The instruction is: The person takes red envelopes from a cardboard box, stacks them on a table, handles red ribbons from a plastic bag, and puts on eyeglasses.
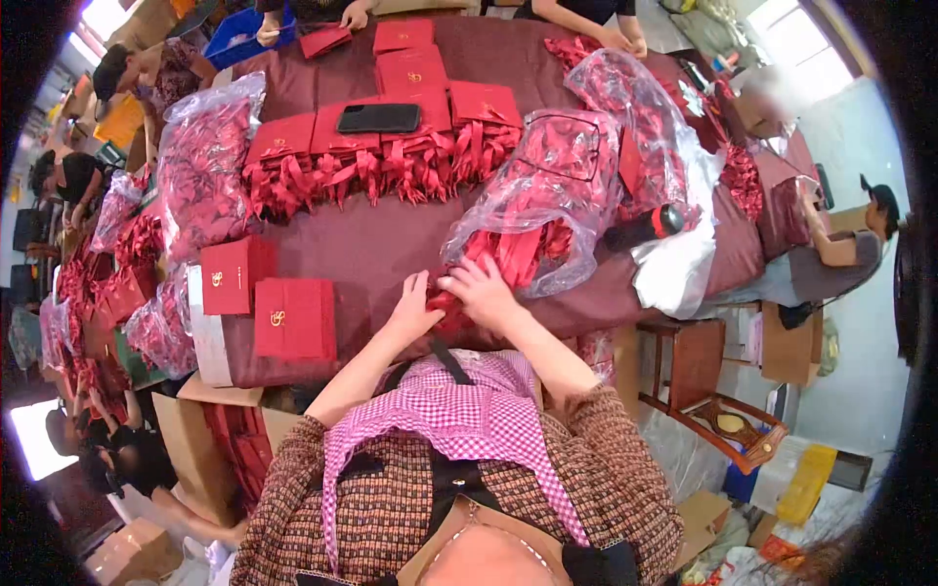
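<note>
Close together at the table's near edge, my left hand (409, 313) and my right hand (484, 294) both have curled fingers around a small piece of red material (447, 305); its exact shape is hard to make out. Just beyond my right hand lies an open clear plastic bag (567, 166) full of red ribboned pieces. Two stacks of red cards or pouches with gold print, one stack (295, 318) nearer and one stack (237, 276) behind it, sit to the left. Further back, a row of red pouches (283, 140) has ribbons hanging toward me, with a black phone (379, 118) on top.
A black bottle (645, 228) lies right of the open bag. Another filled plastic bag (208, 161) is at the left. Several people work around the tables. A wooden chair (699, 381) stands at the right, and a cardboard box (191, 444) is below left.
</note>
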Demonstrator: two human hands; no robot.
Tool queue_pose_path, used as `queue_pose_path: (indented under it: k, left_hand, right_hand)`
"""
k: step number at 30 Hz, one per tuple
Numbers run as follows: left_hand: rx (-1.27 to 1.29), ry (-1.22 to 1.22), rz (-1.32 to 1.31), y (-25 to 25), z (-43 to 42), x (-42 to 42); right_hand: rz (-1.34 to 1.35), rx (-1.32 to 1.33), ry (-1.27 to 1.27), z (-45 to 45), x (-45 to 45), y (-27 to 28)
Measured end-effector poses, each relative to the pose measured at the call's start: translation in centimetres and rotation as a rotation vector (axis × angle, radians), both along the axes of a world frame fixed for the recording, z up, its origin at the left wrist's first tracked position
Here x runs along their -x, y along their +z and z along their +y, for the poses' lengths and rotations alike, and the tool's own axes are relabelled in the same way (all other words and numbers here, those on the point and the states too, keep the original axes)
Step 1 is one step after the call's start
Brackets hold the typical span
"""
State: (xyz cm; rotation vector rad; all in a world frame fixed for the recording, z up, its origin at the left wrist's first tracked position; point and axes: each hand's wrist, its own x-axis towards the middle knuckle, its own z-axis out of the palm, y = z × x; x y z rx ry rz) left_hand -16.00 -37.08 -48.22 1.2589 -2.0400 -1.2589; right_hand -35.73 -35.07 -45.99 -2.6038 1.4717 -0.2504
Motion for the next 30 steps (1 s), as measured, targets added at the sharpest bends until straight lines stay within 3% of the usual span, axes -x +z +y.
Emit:
queue_pose_path:
  k: [2, 5, 8, 16, 19, 21, 22, 24, 25, 26, 27, 30]
  left_hand:
    - [0.087, 0.008, -0.090, 1.2, 0.6, -1.9]
    - [-0.166, 0.086, 0.031, 2.9, 1.7, -4.9]
    - [-0.197, -0.008, -0.043, 1.1, 3.0, -8.4]
    - [-0.353, 0.074, 0.046, 4.6, 6.1, -14.9]
    - [-0.376, 0.170, 0.109, 5.4, 6.8, -16.9]
    - [-0.387, 0.296, 0.100, 6.1, 7.5, -17.6]
    - [-0.380, 0.400, 0.219, 6.0, 8.3, -17.8]
    - [-0.526, 0.565, 0.334, 6.9, 9.3, -18.8]
    - [-0.432, 0.593, 0.342, 7.6, 9.5, -19.7]
    - [-0.246, 0.625, 0.268, 7.4, 9.6, -20.5]
    - [-0.362, 0.746, 0.387, 7.1, 9.9, -21.4]
    - [-0.237, 1.034, 0.538, 7.9, 8.9, -23.7]
  right_hand:
    - [-0.144, 0.022, -0.249, -0.5, 2.7, -2.3]
    - [-0.121, 0.026, -0.616, 0.2, 6.0, -3.3]
    - [0.049, -0.110, -0.525, 2.5, 4.6, -1.4]
    - [0.050, -0.110, -0.163, 4.5, -3.3, 1.9]
    - [0.124, -0.153, -0.101, 4.2, -3.5, -1.8]
    - [0.059, -0.124, -0.133, 2.4, -2.3, -3.3]
    - [-0.074, 0.032, -0.121, 1.4, -1.9, -3.7]
    - [-0.100, 0.058, -0.200, -1.0, -1.2, -4.2]
    - [-0.124, 0.072, -0.237, -2.2, -0.7, -4.3]
    - [-0.130, 0.049, -0.279, -3.5, 0.4, -5.8]
    - [-0.065, 0.009, -0.304, -4.0, 0.4, -5.7]
    - [0.013, -0.201, -0.251, -4.7, -1.0, -1.8]
